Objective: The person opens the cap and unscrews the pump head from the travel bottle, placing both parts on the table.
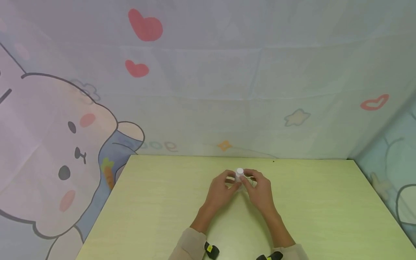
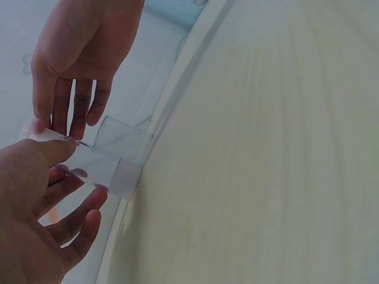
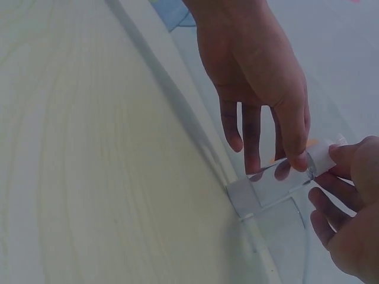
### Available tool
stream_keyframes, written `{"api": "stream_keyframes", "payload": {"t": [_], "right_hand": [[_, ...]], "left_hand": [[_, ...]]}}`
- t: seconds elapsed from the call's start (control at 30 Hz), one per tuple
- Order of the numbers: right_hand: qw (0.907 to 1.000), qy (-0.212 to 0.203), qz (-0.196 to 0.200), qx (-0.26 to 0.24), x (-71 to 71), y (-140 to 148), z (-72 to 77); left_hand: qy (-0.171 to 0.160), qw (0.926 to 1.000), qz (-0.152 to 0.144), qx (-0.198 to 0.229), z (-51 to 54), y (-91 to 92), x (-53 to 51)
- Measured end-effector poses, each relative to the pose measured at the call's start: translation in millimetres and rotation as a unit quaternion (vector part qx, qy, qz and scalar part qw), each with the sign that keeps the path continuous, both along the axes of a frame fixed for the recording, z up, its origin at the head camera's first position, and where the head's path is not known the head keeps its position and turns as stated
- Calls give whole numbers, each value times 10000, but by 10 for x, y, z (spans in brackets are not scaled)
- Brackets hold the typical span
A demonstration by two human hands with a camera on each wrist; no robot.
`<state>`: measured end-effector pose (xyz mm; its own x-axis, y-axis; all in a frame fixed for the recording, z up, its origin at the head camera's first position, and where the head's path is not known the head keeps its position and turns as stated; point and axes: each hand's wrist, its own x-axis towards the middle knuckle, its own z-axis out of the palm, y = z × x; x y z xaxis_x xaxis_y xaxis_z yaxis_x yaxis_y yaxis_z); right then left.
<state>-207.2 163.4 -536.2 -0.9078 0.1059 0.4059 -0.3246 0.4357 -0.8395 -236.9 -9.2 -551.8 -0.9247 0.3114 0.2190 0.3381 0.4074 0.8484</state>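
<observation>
A small clear bottle (image 2: 95,165) with a white cap (image 1: 239,170) and a whitish band at its base stands upright on the table between the two hands. My left hand (image 1: 221,191) holds the bottle's body just below the cap, thumb on the near side and fingers around the far side. With thumb and fingers, my right hand (image 1: 261,189) pinches the cap; its lower fingers are spread free of the bottle. A clear, see-through cup (image 2: 121,139) stands right beside the bottle, on the right hand's side. Its outline is faint in the head view.
The pale wood-grain table (image 1: 156,202) reaches back to a printed cloth (image 1: 208,122) that hangs along its far edge. Another patterned cloth (image 1: 390,180) hangs at the right side. Dark wrist straps (image 1: 212,250) sit at both sleeves near the front.
</observation>
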Motion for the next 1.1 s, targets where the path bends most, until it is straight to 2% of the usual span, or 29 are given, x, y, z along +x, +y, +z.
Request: {"api": "stream_keyframes", "payload": {"t": [0.3,0.53,0.77,1.1], "right_hand": [[9998,-71,161,117,22,12,44],[9999,14,111,-68,12,3,54],[9998,-145,66,-85,17,-13,33],[9999,14,109,38,10,-9,19]], "left_hand": [[-34,10000,42,20,9,-9,4],[-30,10000,40,-22,1,0,-5],[18,10000,13,7,23,-21,11],[65,10000,-17,10,31,-36,-11]]}}
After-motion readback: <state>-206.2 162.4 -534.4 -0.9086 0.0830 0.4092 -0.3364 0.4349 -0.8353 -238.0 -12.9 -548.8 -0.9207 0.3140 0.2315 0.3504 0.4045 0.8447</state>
